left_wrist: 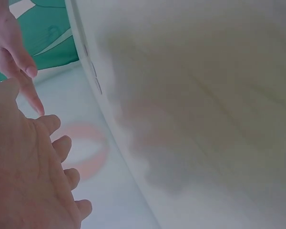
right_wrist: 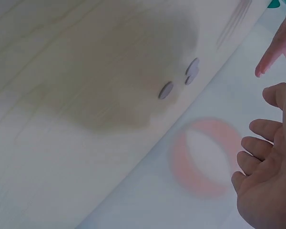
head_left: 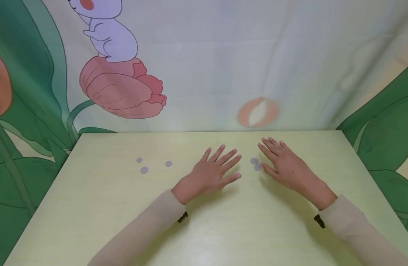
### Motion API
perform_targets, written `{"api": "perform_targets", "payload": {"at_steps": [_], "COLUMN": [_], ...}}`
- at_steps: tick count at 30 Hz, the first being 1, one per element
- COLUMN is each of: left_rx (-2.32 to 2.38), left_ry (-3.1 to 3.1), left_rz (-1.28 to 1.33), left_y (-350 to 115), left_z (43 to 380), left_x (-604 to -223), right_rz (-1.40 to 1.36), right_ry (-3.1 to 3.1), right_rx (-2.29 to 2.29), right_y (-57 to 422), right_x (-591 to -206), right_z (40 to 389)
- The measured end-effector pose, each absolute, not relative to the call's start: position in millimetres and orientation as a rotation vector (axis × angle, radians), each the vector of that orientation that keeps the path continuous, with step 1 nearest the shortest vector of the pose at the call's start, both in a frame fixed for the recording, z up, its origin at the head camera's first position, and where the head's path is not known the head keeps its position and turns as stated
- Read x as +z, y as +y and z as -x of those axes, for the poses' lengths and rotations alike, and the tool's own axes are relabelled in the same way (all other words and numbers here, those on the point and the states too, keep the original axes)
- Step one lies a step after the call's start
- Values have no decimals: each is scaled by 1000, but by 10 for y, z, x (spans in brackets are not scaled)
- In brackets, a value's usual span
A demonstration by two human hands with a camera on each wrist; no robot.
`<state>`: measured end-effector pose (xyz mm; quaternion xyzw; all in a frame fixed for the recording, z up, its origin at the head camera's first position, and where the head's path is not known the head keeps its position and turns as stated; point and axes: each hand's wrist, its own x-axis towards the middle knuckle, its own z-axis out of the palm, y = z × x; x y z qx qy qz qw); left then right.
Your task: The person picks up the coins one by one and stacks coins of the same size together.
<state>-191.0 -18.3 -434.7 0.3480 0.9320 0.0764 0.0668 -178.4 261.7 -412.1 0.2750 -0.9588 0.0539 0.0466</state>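
Left hand (head_left: 208,173) and right hand (head_left: 290,168) spread above a pale surface (head_left: 204,232) with small discs (head_left: 168,163)

Nearest, two light sleeves (head_left: 140,229) reach in from the lower left and lower right, each with a small dark piece (head_left: 182,217) showing under the cuff.

The left hand stretches toward the middle, back of the hand up, its fingers straight and fanned, the thumb pointing across to the right. The right hand faces it from the other side, fingers straight and nearer together, angled to the far left. Neither grips anything; the hands stand apart from each other, and soft shadows lie on the surface below them.

To the left of the left hand, three round, greyish-purple discs lie flat, apart from one another. Two more show just beside the right thumb in the head view; whether that thumb hides another cannot be told there. The right wrist view shows three discs on the surface: two touching or overlapping, the third near them.

Beyond the straight far edge hangs a pale cloth (head_left: 223,66), printed with a blurred pink ring (head_left: 243,114), a pink flower (head_left: 120,88) bearing a white animal (head_left: 114,40), and green leaves (head_left: 21,184) at both sides.
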Motion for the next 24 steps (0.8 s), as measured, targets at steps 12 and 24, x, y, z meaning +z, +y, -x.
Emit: {"api": "perform_targets", "payload": {"at_steps": [12,24], "left_rx": [305,718], "left_ry": [2762,2797], "left_rz": [-1090,-1047], "left_y": [130,405], "left_z": [2214,2530], "left_x": [-4409,-4490], "right_rz": [-868,-872], "right_ry": [-2950,-2967], "right_rx": [339,689], "right_y": [2732,2835], "right_x": [-4147,-4323], "right_z": [1971,2380]}}
